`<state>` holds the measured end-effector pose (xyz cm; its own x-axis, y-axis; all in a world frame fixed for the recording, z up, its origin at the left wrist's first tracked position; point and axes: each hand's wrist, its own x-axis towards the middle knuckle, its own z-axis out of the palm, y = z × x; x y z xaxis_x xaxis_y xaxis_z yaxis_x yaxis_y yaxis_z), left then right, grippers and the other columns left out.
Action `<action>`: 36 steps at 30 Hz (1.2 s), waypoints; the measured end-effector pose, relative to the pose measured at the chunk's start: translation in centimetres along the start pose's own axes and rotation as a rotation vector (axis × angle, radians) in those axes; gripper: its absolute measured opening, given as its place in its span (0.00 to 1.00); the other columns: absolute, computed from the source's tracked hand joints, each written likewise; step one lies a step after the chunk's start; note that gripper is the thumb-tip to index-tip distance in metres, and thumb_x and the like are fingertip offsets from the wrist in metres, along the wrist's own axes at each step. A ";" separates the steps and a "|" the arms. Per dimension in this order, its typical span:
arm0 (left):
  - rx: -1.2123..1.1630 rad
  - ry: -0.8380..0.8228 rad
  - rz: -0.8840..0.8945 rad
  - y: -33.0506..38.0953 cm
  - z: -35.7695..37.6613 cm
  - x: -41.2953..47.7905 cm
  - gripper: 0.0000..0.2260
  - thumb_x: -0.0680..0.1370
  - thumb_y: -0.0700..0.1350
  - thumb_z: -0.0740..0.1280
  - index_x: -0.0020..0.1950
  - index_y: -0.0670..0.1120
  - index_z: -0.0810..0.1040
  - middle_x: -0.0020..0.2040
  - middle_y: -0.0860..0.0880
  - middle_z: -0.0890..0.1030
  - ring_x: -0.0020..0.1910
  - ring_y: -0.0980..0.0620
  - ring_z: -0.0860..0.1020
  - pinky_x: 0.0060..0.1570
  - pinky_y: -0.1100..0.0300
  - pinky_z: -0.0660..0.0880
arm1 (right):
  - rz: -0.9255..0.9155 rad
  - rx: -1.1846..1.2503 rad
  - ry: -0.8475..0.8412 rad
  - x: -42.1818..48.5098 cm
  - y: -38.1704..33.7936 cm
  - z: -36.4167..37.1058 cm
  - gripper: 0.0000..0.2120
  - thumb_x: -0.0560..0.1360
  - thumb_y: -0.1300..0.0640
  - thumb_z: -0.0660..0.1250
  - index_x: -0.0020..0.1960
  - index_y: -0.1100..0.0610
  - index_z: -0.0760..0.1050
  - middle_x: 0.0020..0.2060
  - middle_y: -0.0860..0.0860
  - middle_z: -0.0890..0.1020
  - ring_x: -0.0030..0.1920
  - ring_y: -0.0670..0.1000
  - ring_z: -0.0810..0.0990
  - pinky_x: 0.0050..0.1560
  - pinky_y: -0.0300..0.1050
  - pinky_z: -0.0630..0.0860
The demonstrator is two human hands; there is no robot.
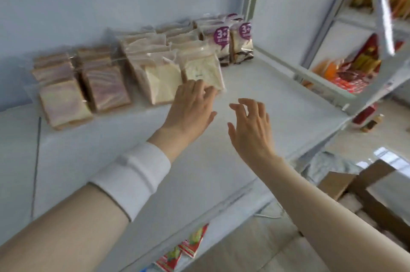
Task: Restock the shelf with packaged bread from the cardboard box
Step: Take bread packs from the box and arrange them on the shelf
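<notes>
We seat clear-wrapped white bread pack (203, 69) on white shelf (277, 103): left hand (190, 107) fingertips touching it, right hand (250, 125) open, empty. Next: fetch another from brown cardboard box (363, 192).

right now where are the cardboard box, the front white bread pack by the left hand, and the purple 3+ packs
cardboard box (363, 185): head view, on its open brown flap
white bread pack (204, 69): head view, on the clear front face
purple 3+ packs (221, 36): head view, on the left pack's round purple label
</notes>
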<state>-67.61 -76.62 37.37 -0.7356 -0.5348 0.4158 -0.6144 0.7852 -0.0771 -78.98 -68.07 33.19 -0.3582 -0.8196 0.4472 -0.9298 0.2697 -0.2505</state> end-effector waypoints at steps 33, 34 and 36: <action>-0.264 -1.276 0.366 75.5 52.1 7.0 0.24 0.77 0.49 0.63 0.70 0.45 0.60 0.68 0.42 0.64 0.68 0.43 0.65 0.66 0.51 0.66 | 1.470 0.032 -0.704 -37.4 75.5 11.3 0.27 0.77 0.51 0.60 0.72 0.62 0.57 0.66 0.58 0.68 0.65 0.58 0.67 0.62 0.49 0.68; -0.288 -1.292 0.280 76.9 55.2 6.6 0.26 0.77 0.48 0.63 0.72 0.44 0.58 0.69 0.41 0.62 0.69 0.41 0.64 0.67 0.50 0.65 | 1.509 0.072 -0.687 -38.2 77.3 13.8 0.28 0.78 0.51 0.60 0.72 0.63 0.56 0.66 0.59 0.67 0.65 0.57 0.67 0.62 0.49 0.68; -0.341 -1.305 0.083 79.1 61.0 5.6 0.29 0.77 0.47 0.64 0.73 0.44 0.54 0.71 0.39 0.60 0.70 0.40 0.62 0.69 0.49 0.63 | 1.584 0.133 -0.672 -40.2 80.7 18.7 0.28 0.78 0.54 0.58 0.73 0.63 0.53 0.67 0.59 0.65 0.66 0.58 0.66 0.64 0.49 0.67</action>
<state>-137.70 -36.56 -21.73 -0.6162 -0.2363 -0.7513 -0.5945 0.7653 0.2469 -137.99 -22.81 -21.11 -0.7188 0.1198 -0.6848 0.2892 0.9473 -0.1378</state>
